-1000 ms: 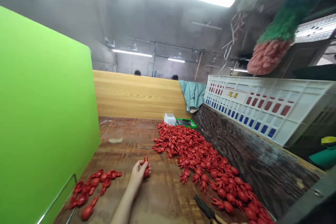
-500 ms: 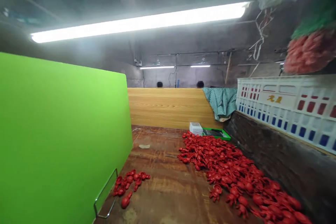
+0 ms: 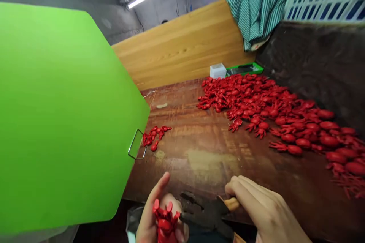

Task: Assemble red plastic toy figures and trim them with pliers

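At the bottom of the view my left hand is closed around a red plastic crab-like part, held upright over the table's near edge. My right hand grips black cutting pliers with a wooden-coloured handle, their dark jaws reaching left to the red part. A large pile of the same red parts spreads across the right side of the brown wooden table. A small group of red parts lies at the left by the green panel.
A tall green panel on a wire foot walls off the left. A light wooden board closes the back, with a white box and a green tray in front of it. A checked cloth hangs over a dark board at right.
The camera has tipped down from the ceiling lights to the table's near edge. Both hands are now in view, the left holding a red part and the right holding pliers against it.
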The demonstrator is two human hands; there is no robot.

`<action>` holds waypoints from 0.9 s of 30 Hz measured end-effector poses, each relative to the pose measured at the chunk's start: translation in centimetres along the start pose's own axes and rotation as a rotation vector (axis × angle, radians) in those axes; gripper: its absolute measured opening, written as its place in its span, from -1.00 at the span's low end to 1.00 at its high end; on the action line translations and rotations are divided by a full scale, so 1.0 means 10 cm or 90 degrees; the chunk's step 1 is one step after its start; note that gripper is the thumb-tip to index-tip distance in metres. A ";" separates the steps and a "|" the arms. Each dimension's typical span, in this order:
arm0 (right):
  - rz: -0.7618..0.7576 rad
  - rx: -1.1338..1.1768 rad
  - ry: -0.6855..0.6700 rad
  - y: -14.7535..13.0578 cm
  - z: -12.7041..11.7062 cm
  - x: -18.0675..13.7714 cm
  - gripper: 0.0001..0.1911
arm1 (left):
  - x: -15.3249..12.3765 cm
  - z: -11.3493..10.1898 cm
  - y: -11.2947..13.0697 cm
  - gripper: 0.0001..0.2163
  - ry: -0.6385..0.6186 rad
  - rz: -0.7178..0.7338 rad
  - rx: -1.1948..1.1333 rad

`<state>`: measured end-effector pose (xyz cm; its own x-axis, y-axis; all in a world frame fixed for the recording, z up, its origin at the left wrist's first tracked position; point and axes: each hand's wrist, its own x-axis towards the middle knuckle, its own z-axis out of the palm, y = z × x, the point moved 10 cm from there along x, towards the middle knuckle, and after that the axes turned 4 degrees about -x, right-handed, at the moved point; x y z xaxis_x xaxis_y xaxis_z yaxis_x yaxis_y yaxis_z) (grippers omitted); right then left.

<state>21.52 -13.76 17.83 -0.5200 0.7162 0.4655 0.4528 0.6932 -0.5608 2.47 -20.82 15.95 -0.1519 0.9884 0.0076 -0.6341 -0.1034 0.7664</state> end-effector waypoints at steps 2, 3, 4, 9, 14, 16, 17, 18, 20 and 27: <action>-0.022 -0.043 0.022 -0.10 -0.03 -0.04 -0.44 | -0.02 0.02 -0.01 -0.35 0.039 0.006 0.057; -0.035 -0.062 0.026 -0.14 -0.03 -0.08 -0.47 | -0.04 0.02 -0.03 -0.29 0.056 0.012 0.090; -0.049 -0.079 0.031 -0.18 -0.03 -0.11 -0.48 | -0.05 0.03 -0.05 -0.24 0.067 0.015 0.119; -0.033 -0.096 0.053 -0.13 -0.10 -0.13 -0.42 | -0.08 -0.01 -0.20 -0.06 0.102 -0.018 0.236; 0.022 -0.066 0.037 -0.02 -0.13 -0.09 -0.51 | -0.11 0.02 -0.26 -0.24 0.096 -0.100 0.426; 0.047 -0.027 0.002 0.04 -0.11 -0.17 -0.61 | -0.11 0.02 -0.25 -0.29 0.084 -0.101 0.476; 0.061 0.004 -0.024 0.09 -0.09 -0.24 -0.68 | -0.09 0.01 -0.23 -0.29 0.077 -0.091 0.495; 0.076 0.042 -0.055 0.15 -0.07 -0.34 -0.76 | -0.07 0.00 -0.22 -0.28 0.071 -0.076 0.512; 0.090 0.126 -0.112 0.24 0.00 -0.55 -0.72 | -0.01 -0.01 -0.18 -0.28 0.049 -0.035 0.543; 0.121 0.015 -0.052 0.17 0.08 -1.00 -0.32 | 0.09 0.40 -0.13 -0.40 -0.034 0.119 0.626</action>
<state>26.93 -19.77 11.73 -0.4843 0.8241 0.2938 0.5312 0.5438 -0.6497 6.23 -19.35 17.50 -0.1358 0.9718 0.1928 0.3085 -0.1434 0.9404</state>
